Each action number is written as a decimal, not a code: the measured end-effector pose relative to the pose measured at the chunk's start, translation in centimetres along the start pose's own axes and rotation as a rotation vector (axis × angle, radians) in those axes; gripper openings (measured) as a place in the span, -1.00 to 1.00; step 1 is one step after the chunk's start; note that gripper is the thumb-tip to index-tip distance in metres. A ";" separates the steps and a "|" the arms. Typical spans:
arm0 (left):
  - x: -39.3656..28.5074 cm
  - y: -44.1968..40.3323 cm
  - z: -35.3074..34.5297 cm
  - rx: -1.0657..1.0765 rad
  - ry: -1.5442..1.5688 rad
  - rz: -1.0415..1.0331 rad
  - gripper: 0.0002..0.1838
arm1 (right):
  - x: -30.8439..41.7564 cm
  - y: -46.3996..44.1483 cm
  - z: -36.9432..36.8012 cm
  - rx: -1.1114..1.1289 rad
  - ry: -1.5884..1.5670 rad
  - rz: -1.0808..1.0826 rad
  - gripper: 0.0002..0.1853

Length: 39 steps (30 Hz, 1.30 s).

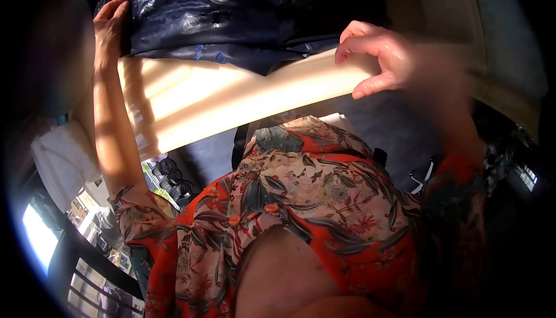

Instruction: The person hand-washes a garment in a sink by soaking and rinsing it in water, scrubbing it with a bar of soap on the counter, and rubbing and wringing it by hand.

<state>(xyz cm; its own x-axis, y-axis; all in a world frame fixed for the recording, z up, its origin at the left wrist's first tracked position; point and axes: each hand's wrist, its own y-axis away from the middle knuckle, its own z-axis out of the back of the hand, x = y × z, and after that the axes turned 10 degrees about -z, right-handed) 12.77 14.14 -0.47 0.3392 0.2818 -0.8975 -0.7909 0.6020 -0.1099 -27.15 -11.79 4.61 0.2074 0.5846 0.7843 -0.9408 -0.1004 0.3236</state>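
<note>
A dark blue, shiny, wet-looking sheet or garment with a small light blue print near its lower edge lies across a cream surface. At its left end, my left hand has its fingers bent and pressed together against the material; how much of it they grip is too small to tell. To the right, my right hand hovers over the edge of the cream surface, thumb and curled fingers apart, with nothing between them. It does not touch the dark material.
Below the surface's front edge is a grey-blue floor. Dark strappy shoes are at the lower left, near a white container or cloth. A bright window shows at the far left.
</note>
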 end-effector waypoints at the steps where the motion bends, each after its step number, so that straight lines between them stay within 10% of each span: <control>1: 0.2 0.0 0.1 0.001 0.008 0.009 -0.76 | -0.1 0.0 -0.5 -0.025 0.005 -0.031 -0.54; 26: 0.6 -0.1 -0.4 -0.134 0.059 -0.012 -0.79 | 1.5 -3.2 -0.4 -0.348 -0.145 -0.302 -0.82; 30: 0.8 -0.1 -0.5 -0.126 0.121 -0.067 -0.80 | 6.1 -12.7 2.3 -0.425 -0.339 -0.057 -0.80; 34: -0.4 -0.1 -0.8 -0.134 0.027 -0.067 -0.76 | 7.5 -22.3 -1.9 -0.636 0.485 0.007 -0.84; 37: -0.7 -1.5 0.2 -0.022 -0.015 -0.052 -0.78 | 8.1 -19.5 -3.6 -0.510 0.494 0.092 -0.87; 39: 0.3 -3.0 0.0 -0.070 -0.455 -0.553 -0.67 | 6.1 -18.1 -4.3 -0.490 0.514 0.169 -0.80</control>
<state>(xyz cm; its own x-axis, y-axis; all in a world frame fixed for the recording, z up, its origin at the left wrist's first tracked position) 15.25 12.41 -0.41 0.8661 0.2425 -0.4370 -0.4677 0.7015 -0.5377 -10.02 -2.93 1.24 0.0098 0.9092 0.4163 -0.9857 0.0787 -0.1487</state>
